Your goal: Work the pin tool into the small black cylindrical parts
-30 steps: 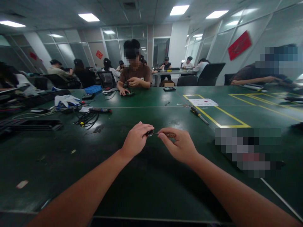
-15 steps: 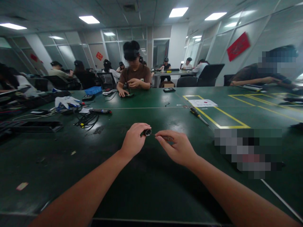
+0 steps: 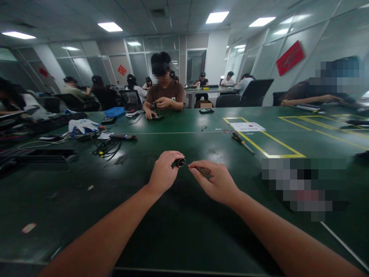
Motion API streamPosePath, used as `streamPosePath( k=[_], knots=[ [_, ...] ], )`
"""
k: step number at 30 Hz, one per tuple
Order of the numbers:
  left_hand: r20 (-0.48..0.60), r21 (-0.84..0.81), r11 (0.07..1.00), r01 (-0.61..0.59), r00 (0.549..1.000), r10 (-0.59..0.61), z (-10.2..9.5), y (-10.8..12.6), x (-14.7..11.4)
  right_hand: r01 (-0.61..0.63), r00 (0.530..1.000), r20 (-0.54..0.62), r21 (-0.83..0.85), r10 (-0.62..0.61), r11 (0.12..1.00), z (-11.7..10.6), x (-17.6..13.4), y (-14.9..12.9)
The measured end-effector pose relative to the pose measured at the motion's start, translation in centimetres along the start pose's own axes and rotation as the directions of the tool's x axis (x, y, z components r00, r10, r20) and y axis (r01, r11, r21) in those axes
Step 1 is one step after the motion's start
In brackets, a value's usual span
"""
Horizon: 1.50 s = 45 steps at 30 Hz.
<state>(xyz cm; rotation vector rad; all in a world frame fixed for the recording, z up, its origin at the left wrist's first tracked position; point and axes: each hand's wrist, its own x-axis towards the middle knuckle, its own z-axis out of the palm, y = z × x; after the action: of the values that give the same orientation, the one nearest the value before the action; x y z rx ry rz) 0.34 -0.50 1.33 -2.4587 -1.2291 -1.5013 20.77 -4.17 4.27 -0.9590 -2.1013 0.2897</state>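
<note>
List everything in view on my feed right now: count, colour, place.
round part: one, dark, in the left hand
thin tool: one, brownish handle, in the right hand
table: one, green, below both hands
screwdriver: one, black and yellow, right of centre
large paper sheet: one, white, beyond the screwdriver
tape outlines: several, yellow, table's right side
pixelated object: one, mostly grey, right
cables: count unclear, black, left
pen-like tool: one, dark, beyond the cables
gloves: count unclear, white and blue, left
basket: one, blue, beyond the gloves
wall signs: at least three, red, background
chairs: several, black, background
people: several, mixed clothing, around the room
ceiling lights: several, white, overhead
left hand: one, bare, centre
right hand: one, bare, centre
</note>
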Motion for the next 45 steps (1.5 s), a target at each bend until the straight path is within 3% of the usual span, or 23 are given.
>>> streamPosePath(
  k=[7,20,26,34,41,45],
  knots=[
    [0.045,-0.002,0.998,0.057,0.997,-0.057,0.2,-0.3,0.0,-0.025,0.999,0.029,0.001,0.025,1.000,0.1,0.1,0.0],
    [0.251,0.121,0.985,0.123,0.956,-0.150,0.4,-1.7,-0.2,-0.140,0.989,0.048,-0.029,0.142,0.990,0.5,0.4,0.6],
    [0.313,0.199,0.977,0.083,0.939,-0.143,0.3,-2.6,-0.5,-0.190,0.982,-0.002,-0.047,0.190,0.981,0.4,0.5,1.2],
    [0.333,0.299,0.947,0.119,0.917,-0.221,0.3,-3.9,-1.1,-0.189,0.981,-0.052,-0.047,0.186,0.981,0.2,0.4,1.5],
    [0.484,0.347,0.922,0.171,0.810,-0.333,-0.2,-3.0,-0.9,-0.203,0.978,-0.049,-0.026,0.201,0.979,0.1,0.5,1.2],
    [0.492,0.404,0.897,0.180,0.783,-0.379,0.0,-2.4,-1.0,-0.200,0.979,-0.053,-0.022,0.199,0.980,0.1,0.5,1.0]
  ],
)
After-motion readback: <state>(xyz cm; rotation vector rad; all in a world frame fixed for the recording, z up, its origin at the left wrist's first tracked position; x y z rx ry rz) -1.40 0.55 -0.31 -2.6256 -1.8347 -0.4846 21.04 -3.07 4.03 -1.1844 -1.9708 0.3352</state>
